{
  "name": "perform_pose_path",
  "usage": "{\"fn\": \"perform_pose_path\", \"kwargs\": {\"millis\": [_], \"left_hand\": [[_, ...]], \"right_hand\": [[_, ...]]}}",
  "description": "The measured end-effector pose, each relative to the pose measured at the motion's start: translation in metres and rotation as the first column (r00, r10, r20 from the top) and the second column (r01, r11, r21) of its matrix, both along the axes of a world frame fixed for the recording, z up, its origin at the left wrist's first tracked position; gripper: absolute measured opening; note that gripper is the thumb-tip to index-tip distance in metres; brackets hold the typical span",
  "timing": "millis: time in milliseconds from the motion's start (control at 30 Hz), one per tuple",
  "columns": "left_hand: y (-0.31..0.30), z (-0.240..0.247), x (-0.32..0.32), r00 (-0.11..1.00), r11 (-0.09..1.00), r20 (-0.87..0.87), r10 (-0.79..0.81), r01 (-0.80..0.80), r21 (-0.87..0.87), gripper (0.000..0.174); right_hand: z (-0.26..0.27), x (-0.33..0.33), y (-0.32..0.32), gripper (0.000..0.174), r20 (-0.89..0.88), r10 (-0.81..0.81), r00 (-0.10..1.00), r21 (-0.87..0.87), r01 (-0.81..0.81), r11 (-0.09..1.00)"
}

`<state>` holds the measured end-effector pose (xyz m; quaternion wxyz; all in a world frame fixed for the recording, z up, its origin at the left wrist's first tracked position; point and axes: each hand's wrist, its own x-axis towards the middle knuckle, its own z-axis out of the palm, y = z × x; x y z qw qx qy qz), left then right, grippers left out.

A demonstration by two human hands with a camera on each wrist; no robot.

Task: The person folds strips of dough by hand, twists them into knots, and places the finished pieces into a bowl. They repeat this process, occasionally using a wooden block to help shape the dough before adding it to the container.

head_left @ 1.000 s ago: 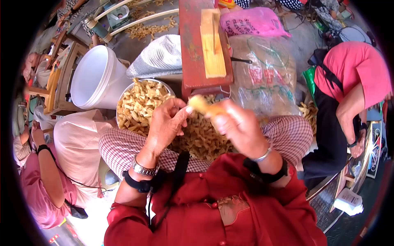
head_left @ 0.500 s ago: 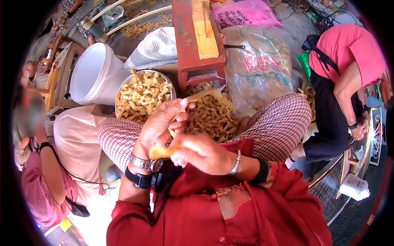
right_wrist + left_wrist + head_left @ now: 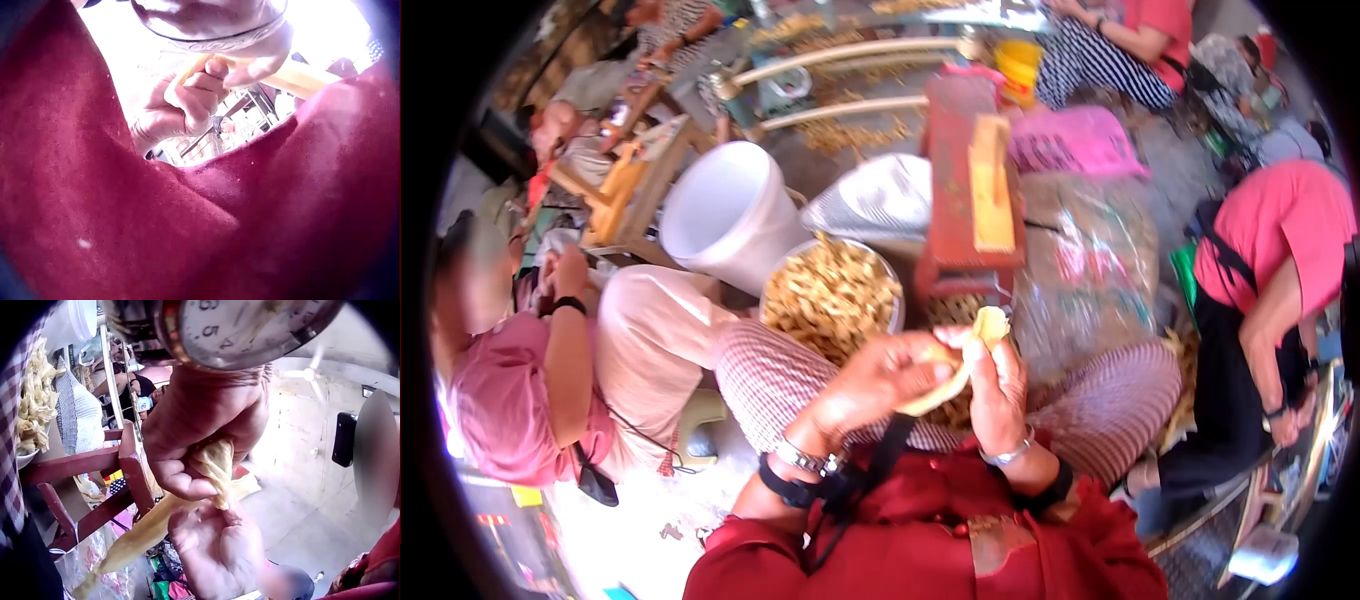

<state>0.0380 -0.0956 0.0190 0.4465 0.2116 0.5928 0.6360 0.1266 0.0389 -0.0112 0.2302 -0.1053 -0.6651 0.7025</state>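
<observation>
In the head view, both hands meet over the lap around a pale yellow, pliable strip [image 3: 935,396]. My left hand [image 3: 878,385] grips one part of it with curled fingers. My right hand [image 3: 998,395] pinches it beside the left fingertips, and a rounded yellow end shows above. Up close in the left wrist view, the thin strip [image 3: 215,464] is bunched and twisted in the left hand [image 3: 206,422]. The right fingertips hold the twist from below, while a long flat length trails down to the left. Red cloth covers most of the right wrist view.
A metal bowl [image 3: 897,290] heaped with knotted yellow pieces [image 3: 828,300] stands beyond the left knee. Ahead is a red bench [image 3: 950,170] bearing a wooden block [image 3: 992,225]. A white bucket [image 3: 718,215] and a clear plastic bag [image 3: 1090,270] flank it. People sit at both sides.
The right hand swings down and left toward the lap, then comes back up beside the left hand. The strip, stretched between them earlier, is now gathered. The head view has shifted.
</observation>
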Motion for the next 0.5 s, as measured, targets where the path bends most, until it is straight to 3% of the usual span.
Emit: {"fn": "perform_pose_path", "kwargs": {"millis": [33,67,100,133,167,200,233,300,333,433,467,500], "left_hand": [[0.000,0.003,-0.001,0.998,0.999,-0.051,-0.039,0.039,-0.017,0.017],[0.001,0.008,0.001,0.993,1.000,-0.120,-0.023,0.022,-0.009,0.017],[0.001,0.019,0.004,0.971,0.997,-0.232,0.051,-0.064,-0.047,0.010],[-0.002,0.016,0.002,0.805,0.993,-0.590,0.066,-0.110,-0.039,0.007],[-0.004,0.015,0.001,0.515,0.989,-0.855,0.064,-0.148,-0.015,0.007],[-0.003,0.016,0.004,0.410,0.984,-0.903,0.127,-0.170,0.061,0.010],[-0.003,0.028,0.008,0.341,0.983,-0.938,0.057,-0.186,-0.007,0.008],[-0.004,0.029,0.008,0.190,0.989,-0.980,0.060,-0.145,0.033,0.010],[-0.003,0.028,0.007,0.175,0.994,-0.981,0.087,-0.087,0.072,0.013],[-0.004,0.016,0.007,0.243,1.000,-0.970,-0.020,-0.014,-0.024,0.017],[-0.006,0.015,0.009,0.294,0.992,-0.948,-0.119,-0.013,-0.128,0.019],[-0.005,0.011,0.010,0.394,0.994,-0.915,-0.087,-0.026,-0.106,0.018]], "right_hand": [[0.000,0.000,0.002,0.023,0.101,0.058,0.993,-0.077,-0.050,0.996],[0.001,-0.002,0.004,0.025,0.186,0.152,0.971,-0.277,-0.097,0.956],[0.000,-0.005,0.003,0.025,0.210,0.155,0.965,-0.339,-0.077,0.938],[-0.004,-0.006,0.004,0.024,0.241,0.180,0.954,-0.335,-0.093,0.938],[-0.006,-0.007,0.006,0.023,0.274,0.203,0.940,-0.331,-0.106,0.938],[-0.005,-0.009,0.010,0.022,0.235,0.282,0.930,-0.354,-0.189,0.916],[0.001,-0.010,0.012,0.023,0.195,0.364,0.910,-0.399,-0.266,0.878],[-0.001,-0.009,0.024,0.024,0.235,0.528,0.816,-0.482,-0.374,0.793],[0.002,-0.010,0.029,0.025,0.255,0.594,0.763,-0.444,-0.453,0.773],[0.004,-0.004,0.039,0.026,0.292,0.677,0.676,-0.313,-0.601,0.735],[-0.004,-0.003,0.044,0.026,0.265,0.727,0.633,-0.299,-0.663,0.686],[-0.006,0.001,0.043,0.026,0.263,0.689,0.675,-0.324,-0.611,0.722]]}}
